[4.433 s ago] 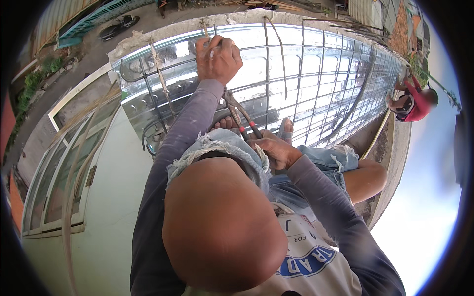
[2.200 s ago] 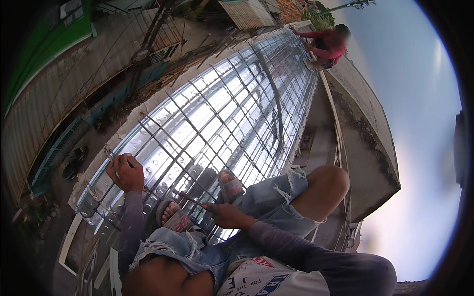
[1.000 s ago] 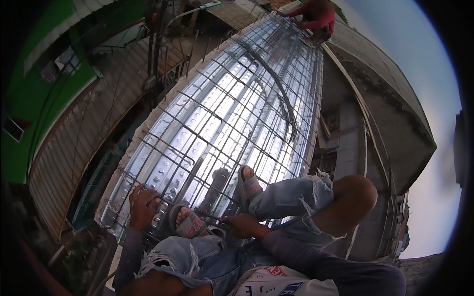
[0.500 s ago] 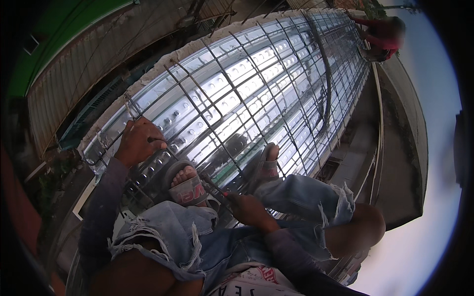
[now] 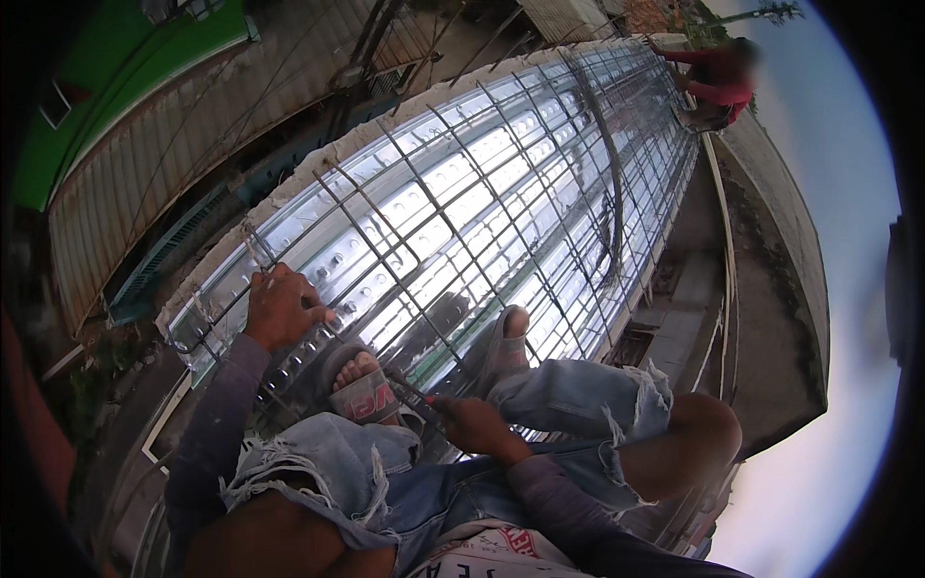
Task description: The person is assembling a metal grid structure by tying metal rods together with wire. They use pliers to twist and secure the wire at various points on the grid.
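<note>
Steel rebar mesh [image 5: 421,180] lies over shiny ribbed metal decking [image 5: 501,144]. My left hand [image 5: 284,306] is closed at the mesh's near left edge, fingers curled round a thin steel bar with the thumb sticking out. Whether a tie wire is also in its fingers cannot be made out. My right hand [image 5: 477,426] is shut on a pair of pincers [image 5: 410,390] with red on the handle. Their dark jaws point up and left, beside my sandalled left foot [image 5: 361,385]; the jaw tips blend into the dark bars there.
My other sandalled foot [image 5: 506,345] rests on the mesh. A dark cable or hose [image 5: 614,164] crosses the mesh. At the far end a person in red [image 5: 718,82] crouches. A rough concrete edge [image 5: 289,183] borders the left side, with a drop past it toward a corrugated roof [image 5: 145,212].
The whole view has shifted slightly. Both hands keep nearly the same places and grips, the left at the bar and the right on the pincers. The far person leans a little differently.
</note>
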Demonstrator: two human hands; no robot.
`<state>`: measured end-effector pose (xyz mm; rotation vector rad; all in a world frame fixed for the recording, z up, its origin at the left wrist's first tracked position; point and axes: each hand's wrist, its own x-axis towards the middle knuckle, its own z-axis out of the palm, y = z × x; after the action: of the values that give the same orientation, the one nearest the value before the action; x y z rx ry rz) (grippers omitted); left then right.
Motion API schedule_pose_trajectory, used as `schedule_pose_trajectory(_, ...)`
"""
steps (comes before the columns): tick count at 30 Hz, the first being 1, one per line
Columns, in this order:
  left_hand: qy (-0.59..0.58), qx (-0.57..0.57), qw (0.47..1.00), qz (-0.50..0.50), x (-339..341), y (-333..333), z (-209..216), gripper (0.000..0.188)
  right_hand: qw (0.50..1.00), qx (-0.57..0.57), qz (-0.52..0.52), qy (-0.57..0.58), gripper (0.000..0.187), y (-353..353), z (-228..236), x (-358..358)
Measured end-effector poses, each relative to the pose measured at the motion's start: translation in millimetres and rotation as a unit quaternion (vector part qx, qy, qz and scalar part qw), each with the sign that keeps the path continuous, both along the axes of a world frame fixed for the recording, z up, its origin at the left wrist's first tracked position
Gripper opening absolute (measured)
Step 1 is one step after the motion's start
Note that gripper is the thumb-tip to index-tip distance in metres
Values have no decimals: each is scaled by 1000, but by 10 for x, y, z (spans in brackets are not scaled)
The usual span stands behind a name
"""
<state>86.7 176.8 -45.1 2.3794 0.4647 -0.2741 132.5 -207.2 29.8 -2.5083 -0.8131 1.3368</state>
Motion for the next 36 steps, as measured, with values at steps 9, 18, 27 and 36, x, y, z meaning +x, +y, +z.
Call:
schedule_pose_trajectory(9, -12, 0, 998, 54, -41, -148, -145, 31, 1000, -16, 21, 2, 49, 101, 29, 15)
schedule_pose_trajectory(18, -45, -64, 997, 20, -199, -43, -183, 27, 993, 13, -104, 57, 34, 235, 202, 40)
schedule_pose_trajectory(27, -97, 31, 992, 70, -230, -283, -239, 18, 994, 17, -111, 1, 32, 197, 85, 29)
schedule_pose_trajectory(36, -112, 17, 983, 147, -128, -389, -241, 15, 988, 6, -148, -43, 39, 238, 84, 21)
